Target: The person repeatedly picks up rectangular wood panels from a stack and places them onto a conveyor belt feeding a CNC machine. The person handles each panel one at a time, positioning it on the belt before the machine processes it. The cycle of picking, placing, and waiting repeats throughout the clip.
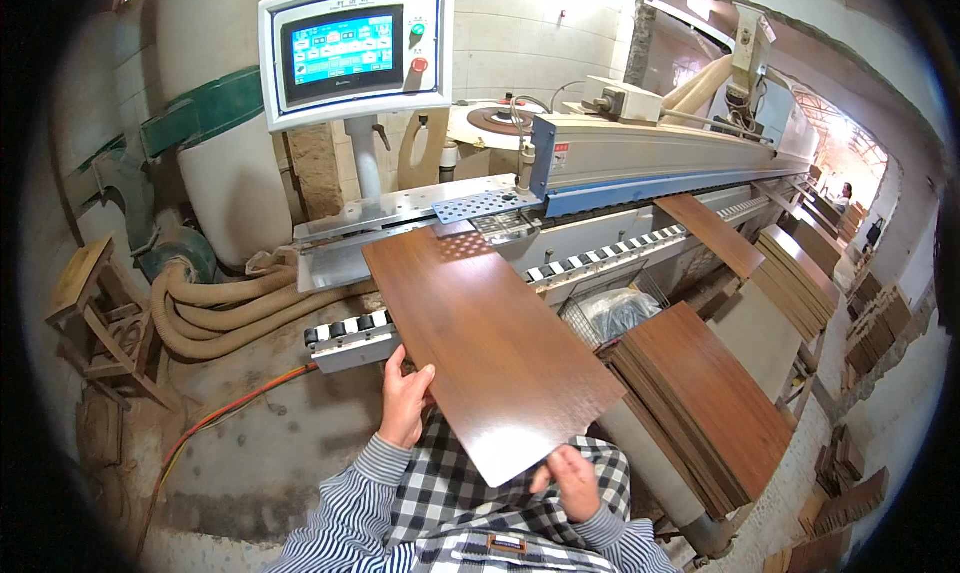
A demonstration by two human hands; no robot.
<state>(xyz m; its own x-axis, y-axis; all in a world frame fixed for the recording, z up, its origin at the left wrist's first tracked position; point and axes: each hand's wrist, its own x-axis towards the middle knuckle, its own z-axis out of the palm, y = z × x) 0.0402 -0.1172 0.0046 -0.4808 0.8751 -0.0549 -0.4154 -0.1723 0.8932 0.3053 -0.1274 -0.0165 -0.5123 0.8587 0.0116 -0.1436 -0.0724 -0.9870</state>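
A brown wood-grain panel (pixel 495 333) lies in front of me, its far end at the infeed of an edge banding machine (pixel 637 160). My left hand (pixel 405 396) grips the panel's left edge, thumb near the top face and fingers hidden beneath. At the near right corner, my right hand (pixel 570 479) holds the edge, its fingers partly under the board. Below the panel runs a roller support rail (pixel 349 331) with black and white rollers. A perforated blue plate (pixel 480 205) sits just above the panel's far end.
A control panel (pixel 356 47) with a lit screen stands behind the infeed. To my right is a stack of brown panels (pixel 712 400), with a wire basket (pixel 615 310) beside it. Another panel (pixel 712 231) lies farther along the machine. Ribbed hoses (pixel 225 310) and a wooden stool (pixel 112 318) are left.
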